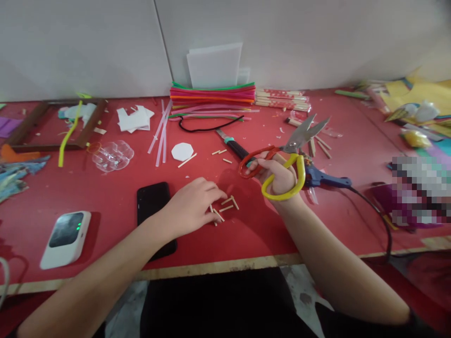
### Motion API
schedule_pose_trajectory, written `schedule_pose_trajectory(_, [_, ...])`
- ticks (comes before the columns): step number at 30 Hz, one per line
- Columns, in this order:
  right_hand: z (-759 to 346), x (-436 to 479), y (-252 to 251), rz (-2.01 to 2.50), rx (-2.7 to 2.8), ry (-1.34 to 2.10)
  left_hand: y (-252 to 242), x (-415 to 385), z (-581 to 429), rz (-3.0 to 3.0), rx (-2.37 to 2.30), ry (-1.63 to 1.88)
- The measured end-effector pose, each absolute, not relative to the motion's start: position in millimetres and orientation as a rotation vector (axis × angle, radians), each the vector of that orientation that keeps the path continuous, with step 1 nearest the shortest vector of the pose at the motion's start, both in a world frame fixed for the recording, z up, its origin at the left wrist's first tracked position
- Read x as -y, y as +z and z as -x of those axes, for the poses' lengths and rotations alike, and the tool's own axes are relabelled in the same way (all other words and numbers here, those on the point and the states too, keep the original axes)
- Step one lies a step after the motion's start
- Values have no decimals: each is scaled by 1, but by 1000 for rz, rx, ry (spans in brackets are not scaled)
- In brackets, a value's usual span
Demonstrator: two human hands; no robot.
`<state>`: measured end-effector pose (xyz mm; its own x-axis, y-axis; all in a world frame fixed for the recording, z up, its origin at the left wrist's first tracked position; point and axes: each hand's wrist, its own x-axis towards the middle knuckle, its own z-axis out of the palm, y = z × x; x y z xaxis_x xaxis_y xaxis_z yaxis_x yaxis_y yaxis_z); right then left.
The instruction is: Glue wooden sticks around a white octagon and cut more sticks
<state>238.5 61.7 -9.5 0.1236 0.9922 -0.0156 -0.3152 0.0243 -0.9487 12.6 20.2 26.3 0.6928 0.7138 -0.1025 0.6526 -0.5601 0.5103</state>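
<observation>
My left hand (pixel 195 204) rests low over the red table, thumb and fingers apart around short cut wooden sticks (pixel 218 215). Its thumb touches or nearly touches the closest pieces; no firm grip shows. More short sticks (pixel 226 208) lie just right of the fingertips. In my right hand (pixel 278 173) is a pair of scissors (pixel 294 141), one handle loop red and the other yellow. Their blades are spread and point up and away to the right. Beyond my hands are several small stick pieces (pixel 227 161) and a white octagonal piece (pixel 182 151) with a thin stick beside it.
A black phone (pixel 153 202) lies partly under my left forearm. Near my right wrist is a blue glue gun (pixel 327 179) with a cord; a black-handled knife (pixel 236 146) lies behind the scissors. Coloured pipe cleaners (pixel 213 97) are stacked by the wall. A white device (pixel 66 239) sits left.
</observation>
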Motion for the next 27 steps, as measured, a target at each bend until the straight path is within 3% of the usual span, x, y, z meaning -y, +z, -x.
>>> schedule_pose_trajectory(27, [-240,-61,-12,1003,873,1293,21,-29,-43,-2580,-1020,77])
